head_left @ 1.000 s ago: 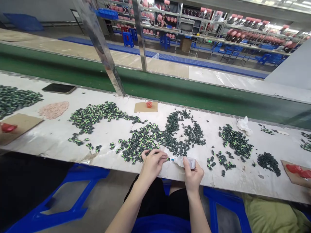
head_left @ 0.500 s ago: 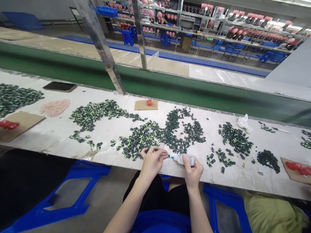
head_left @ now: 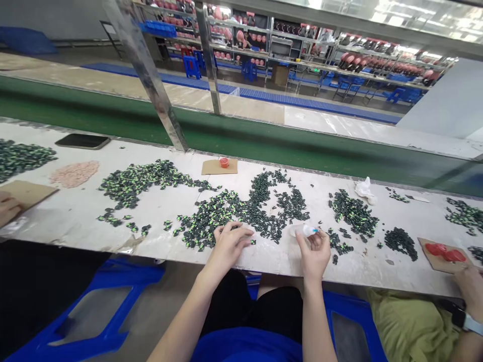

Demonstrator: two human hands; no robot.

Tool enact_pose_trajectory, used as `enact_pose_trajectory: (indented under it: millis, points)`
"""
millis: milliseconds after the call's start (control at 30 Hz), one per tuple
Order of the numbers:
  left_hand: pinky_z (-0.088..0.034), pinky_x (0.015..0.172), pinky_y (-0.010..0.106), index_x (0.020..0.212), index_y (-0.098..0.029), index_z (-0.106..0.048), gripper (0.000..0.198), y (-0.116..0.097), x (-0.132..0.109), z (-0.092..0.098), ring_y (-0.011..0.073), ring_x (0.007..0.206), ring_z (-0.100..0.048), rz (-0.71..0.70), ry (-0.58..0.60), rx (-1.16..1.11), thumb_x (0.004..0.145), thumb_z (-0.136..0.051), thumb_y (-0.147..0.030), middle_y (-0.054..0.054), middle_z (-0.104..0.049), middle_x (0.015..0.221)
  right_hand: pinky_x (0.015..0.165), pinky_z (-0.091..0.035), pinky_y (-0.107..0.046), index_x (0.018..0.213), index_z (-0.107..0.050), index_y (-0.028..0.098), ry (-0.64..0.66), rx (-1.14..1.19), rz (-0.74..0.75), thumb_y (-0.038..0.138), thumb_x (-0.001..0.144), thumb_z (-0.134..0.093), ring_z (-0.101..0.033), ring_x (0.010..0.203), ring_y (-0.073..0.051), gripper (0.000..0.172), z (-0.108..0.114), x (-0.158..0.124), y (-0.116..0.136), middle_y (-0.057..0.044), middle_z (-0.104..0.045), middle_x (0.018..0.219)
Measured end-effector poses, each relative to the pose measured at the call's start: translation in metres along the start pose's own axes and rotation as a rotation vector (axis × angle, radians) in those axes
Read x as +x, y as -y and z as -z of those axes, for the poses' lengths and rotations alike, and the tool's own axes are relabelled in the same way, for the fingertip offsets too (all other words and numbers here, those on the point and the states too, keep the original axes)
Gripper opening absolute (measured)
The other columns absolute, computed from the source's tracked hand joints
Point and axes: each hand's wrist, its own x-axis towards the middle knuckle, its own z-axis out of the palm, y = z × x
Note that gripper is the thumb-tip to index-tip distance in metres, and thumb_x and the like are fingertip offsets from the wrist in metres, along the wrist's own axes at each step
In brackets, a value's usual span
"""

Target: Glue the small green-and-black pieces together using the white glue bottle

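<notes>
My left hand [head_left: 231,242] is over the table's front part with fingers bent together. A small black-and-green piece [head_left: 253,242] sits at its fingertips, in a pinch. Beside that hand spreads a pile of black pieces with green marks [head_left: 204,216]. My right hand [head_left: 315,251] grips a small translucent squeeze bottle [head_left: 299,231] that lies nearly level. Its blue nozzle tip points right, near the fingers. Behind the bottle are plain small dark pieces [head_left: 269,213], heaped in a loose ring.
More dark piles [head_left: 352,213] lie to the right, with a crumpled tissue [head_left: 364,189]. At the back are a phone [head_left: 83,141] and cardboard [head_left: 211,167] with a red cup [head_left: 224,162]. Co-workers' hands [head_left: 8,207] show at both edges. A metal post [head_left: 158,100] rises behind the table.
My right hand has moved right with the bottle and turned it, so its tip points right, away from my left hand. Co-workers' hands have come into view at both edges.
</notes>
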Motion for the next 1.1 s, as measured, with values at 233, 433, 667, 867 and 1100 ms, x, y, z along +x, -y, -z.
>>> enact_pose_trajectory:
  millis: [233,433,667,867,1100]
  points:
    - [-0.030,0.089,0.046,0.079,-0.025,-0.070,0.019,-0.001,0.027,-0.004,0.0267,0.105,-0.052,-0.109,-0.100,0.108,0.083,-0.059,-0.010,0.002,-0.073,0.090,0.077,-0.052,-0.039,0.099,-0.063,0.016,0.084,-0.419,0.200,0.052,0.070,-0.067,-0.065,0.078,-0.024,0.047,-0.007,0.011,-0.012,-0.011,-0.070,0.090]
    - [-0.032,0.085,0.043,0.073,-0.021,-0.066,0.019,0.007,0.033,-0.020,0.0251,0.101,-0.051,-0.188,-0.168,0.187,0.083,-0.059,-0.007,0.004,-0.070,0.091,0.076,-0.051,-0.038,0.115,-0.057,0.014,0.042,-0.458,0.364,0.052,0.074,-0.066,-0.064,0.083,-0.023,0.056,-0.010,0.007,-0.007,-0.013,-0.068,0.098]
    - [-0.029,0.086,0.040,0.084,-0.021,-0.064,0.016,-0.008,0.013,-0.011,0.0234,0.104,-0.054,-0.379,-0.296,0.205,0.088,-0.055,-0.009,0.003,-0.071,0.092,0.061,-0.050,-0.030,0.103,-0.061,0.016,0.220,-0.239,0.351,0.038,0.078,-0.067,-0.057,0.061,-0.014,0.034,-0.007,-0.027,0.015,-0.006,-0.066,0.081]
    - [-0.028,0.085,0.038,0.088,-0.020,-0.063,0.016,-0.021,-0.009,-0.008,0.0216,0.102,-0.058,-0.485,-0.354,0.135,0.092,-0.049,-0.012,0.003,-0.072,0.092,0.057,-0.053,-0.027,0.083,-0.067,0.017,0.560,0.052,-0.157,0.042,0.072,-0.071,-0.063,0.062,-0.016,0.027,-0.032,-0.044,0.020,-0.004,-0.069,0.072]
    - [-0.030,0.084,0.040,0.096,-0.021,-0.063,0.014,-0.003,-0.018,-0.014,0.0246,0.103,-0.057,-0.377,-0.255,0.190,0.089,-0.054,-0.013,0.007,-0.071,0.101,0.060,-0.055,-0.029,0.076,-0.070,0.017,0.519,0.142,-0.301,0.042,0.069,-0.072,-0.067,0.063,-0.018,0.026,-0.034,-0.044,0.008,-0.005,-0.071,0.067]
